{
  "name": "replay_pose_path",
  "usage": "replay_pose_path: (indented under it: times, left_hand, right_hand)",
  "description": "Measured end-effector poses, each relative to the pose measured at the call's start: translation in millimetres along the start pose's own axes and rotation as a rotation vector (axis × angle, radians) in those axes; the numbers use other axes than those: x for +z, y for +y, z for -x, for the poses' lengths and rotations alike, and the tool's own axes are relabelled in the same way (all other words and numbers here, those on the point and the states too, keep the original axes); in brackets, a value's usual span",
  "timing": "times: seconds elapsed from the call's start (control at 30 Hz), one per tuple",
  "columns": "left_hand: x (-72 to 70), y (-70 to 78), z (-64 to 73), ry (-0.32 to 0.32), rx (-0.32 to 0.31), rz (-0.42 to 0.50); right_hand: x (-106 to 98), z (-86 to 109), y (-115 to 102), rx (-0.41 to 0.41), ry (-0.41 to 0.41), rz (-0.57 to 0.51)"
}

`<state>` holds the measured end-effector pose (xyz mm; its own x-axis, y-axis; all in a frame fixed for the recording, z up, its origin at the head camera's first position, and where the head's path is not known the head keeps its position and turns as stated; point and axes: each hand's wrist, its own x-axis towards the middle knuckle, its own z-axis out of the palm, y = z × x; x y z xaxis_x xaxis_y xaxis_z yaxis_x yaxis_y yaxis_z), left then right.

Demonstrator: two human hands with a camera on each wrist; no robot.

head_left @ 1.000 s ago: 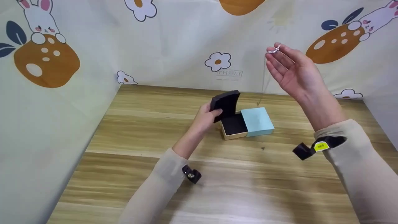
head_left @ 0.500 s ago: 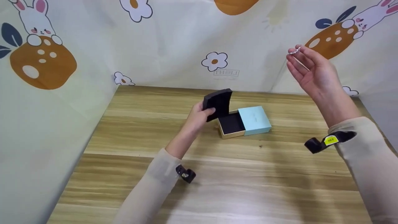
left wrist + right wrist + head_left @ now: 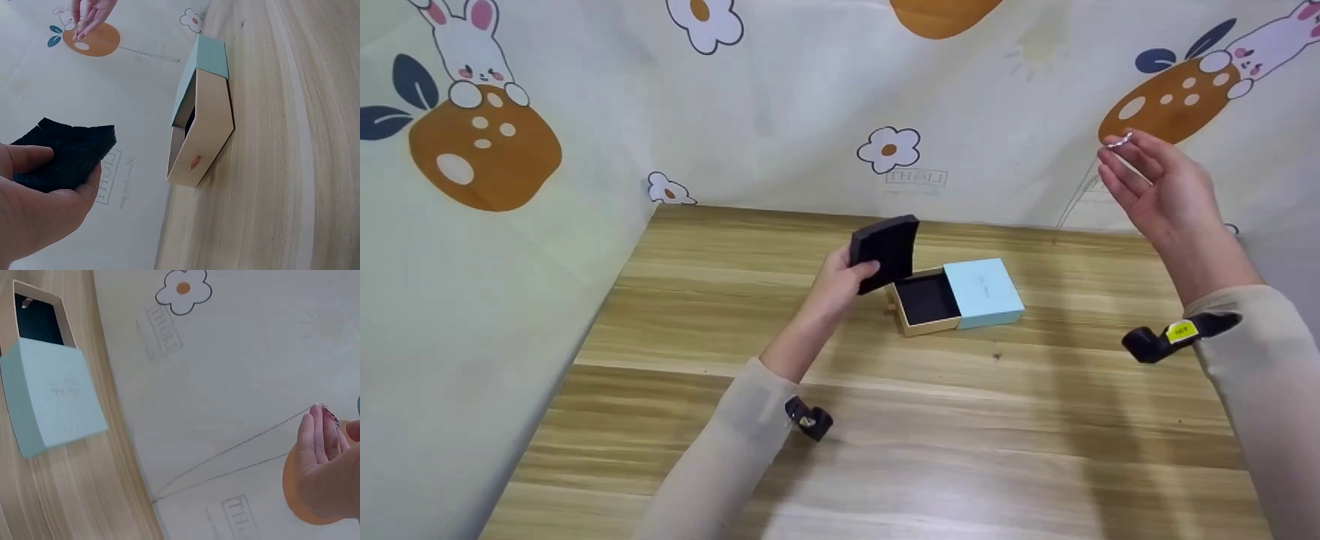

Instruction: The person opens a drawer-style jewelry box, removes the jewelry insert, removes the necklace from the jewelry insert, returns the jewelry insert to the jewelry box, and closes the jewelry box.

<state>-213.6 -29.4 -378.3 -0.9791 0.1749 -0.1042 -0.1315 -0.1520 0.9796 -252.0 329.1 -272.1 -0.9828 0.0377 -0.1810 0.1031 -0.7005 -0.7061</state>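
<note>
My left hand grips a thin black foam pad upright, thumb on its face, just behind and left of a small gift box. The box has a light teal sleeve and a cream drawer pulled partway out to the left, dark inside. Raised at the right, my right hand holds a silver necklace at its fingertips, palm toward the head camera. A sparkling section curves across the fingers. In the right wrist view the thin chain hangs down in a long narrow loop.
The box stands on a wood-grain table. Behind it rises a pale curtain printed with rabbits, oranges and flowers. A small orange ribbon tab sticks out of the drawer's front.
My right hand has moved to the right and slightly down, carrying the necklace away from the box. My left hand with the foam pad has shifted a little left.
</note>
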Motion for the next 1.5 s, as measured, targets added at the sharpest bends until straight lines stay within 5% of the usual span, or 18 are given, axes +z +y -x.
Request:
replay_pose_path:
  times: [0.33,1.13,1.5]
  left_hand:
    - [-0.2,-0.3,-0.2,0.007,-0.007,-0.002]
    - [-3.6,-3.5,1.4,0.03,-0.034,-0.014]
    - [-7.2,-5.2,1.5,0.036,-0.036,-0.005]
  right_hand:
    - [-33,-4.0,8,0.02,0.026,0.105]
    - [-101,-3.2,26,0.173,0.041,0.043]
    - [-121,3.1,39,0.256,0.096,0.263]
